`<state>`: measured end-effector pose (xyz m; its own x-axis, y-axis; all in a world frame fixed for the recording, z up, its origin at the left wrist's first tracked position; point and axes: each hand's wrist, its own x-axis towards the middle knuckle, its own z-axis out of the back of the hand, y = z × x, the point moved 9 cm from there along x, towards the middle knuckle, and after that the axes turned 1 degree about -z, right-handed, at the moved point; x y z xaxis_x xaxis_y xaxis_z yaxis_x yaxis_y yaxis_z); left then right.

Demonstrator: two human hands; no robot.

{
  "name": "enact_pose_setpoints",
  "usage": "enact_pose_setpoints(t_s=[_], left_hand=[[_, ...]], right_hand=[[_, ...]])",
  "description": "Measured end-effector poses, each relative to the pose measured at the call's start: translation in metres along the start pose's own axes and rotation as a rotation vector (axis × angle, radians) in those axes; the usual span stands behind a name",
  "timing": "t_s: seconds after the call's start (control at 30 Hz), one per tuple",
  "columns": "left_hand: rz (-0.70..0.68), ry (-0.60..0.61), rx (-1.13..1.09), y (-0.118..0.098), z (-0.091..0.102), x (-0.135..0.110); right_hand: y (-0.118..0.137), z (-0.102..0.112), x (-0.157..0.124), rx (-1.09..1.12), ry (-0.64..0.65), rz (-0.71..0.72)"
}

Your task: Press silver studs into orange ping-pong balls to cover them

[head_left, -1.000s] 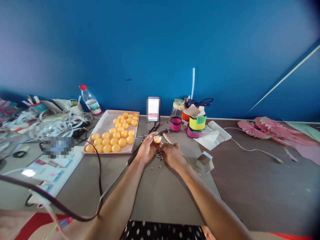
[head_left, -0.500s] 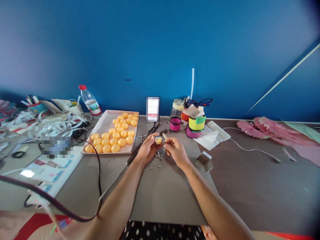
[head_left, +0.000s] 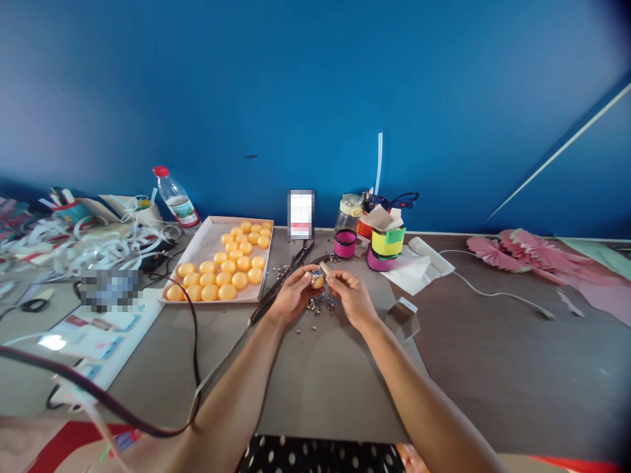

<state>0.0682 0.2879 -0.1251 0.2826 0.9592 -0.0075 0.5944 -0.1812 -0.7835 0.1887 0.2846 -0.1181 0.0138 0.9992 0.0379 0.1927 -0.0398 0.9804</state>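
Note:
My left hand (head_left: pixel 292 295) is closed around a small orange ball (head_left: pixel 318 281) with shiny silver bits on its upper side. My right hand (head_left: pixel 352 299) meets the ball from the right, thumb and forefinger pinched at its edge; whatever they hold is too small to make out. Just beyond the fingertips is a pale, narrow piece (head_left: pixel 325 268). Below and around the hands, small silver studs (head_left: pixel 320 303) lie scattered on the grey mat (head_left: pixel 335 381). Left of my hands, a shallow white tray (head_left: pixel 197 244) carries many similar orange balls in rows.
A bottle (head_left: pixel 176 200) leans behind the tray. Dark cords (head_left: pixel 194 341) loop across the left side near my forearm. At the back stand a jar (head_left: pixel 349 213), a magenta-banded container (head_left: pixel 345 244) and a yellow-green container (head_left: pixel 387 243). An open small box (head_left: pixel 401 320) lies right of my hand.
The ball has turned and shifted slightly right in my left hand. My right fingers have moved up and closer, now touching its edge.

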Motion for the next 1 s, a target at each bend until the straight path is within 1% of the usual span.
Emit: enact_pose_setpoints(t_s=[0.1,0.27,0.4,0.53,0.63,0.83,0.93,1.0], left_hand=[[-0.002,0.008,0.021,0.001,0.0,0.0],[-0.012,0.021,0.057,0.001,-0.001,0.001],[-0.019,0.027,0.074,0.003,-0.001,0.001],[-0.026,0.047,0.092,0.004,-0.002,0.001],[-0.041,0.039,0.108,0.006,0.001,0.001],[-0.036,-0.004,0.237,0.013,0.012,0.005],[-0.038,0.013,0.148,0.009,0.006,0.004],[-0.055,0.018,0.06,0.002,0.002,0.003]], right_hand=[[-0.001,-0.003,0.0,0.001,0.03,-0.023],[-0.003,-0.01,-0.002,0.057,0.103,-0.104],[-0.005,-0.011,-0.002,0.073,0.128,-0.129],[-0.007,-0.009,-0.002,0.079,0.125,-0.129],[-0.01,-0.009,0.0,0.055,0.118,-0.124],[-0.016,-0.003,0.002,-0.067,0.009,-0.094],[-0.016,-0.006,0.003,0.018,0.024,-0.099],[-0.011,-0.004,0.005,0.066,0.044,-0.08]])
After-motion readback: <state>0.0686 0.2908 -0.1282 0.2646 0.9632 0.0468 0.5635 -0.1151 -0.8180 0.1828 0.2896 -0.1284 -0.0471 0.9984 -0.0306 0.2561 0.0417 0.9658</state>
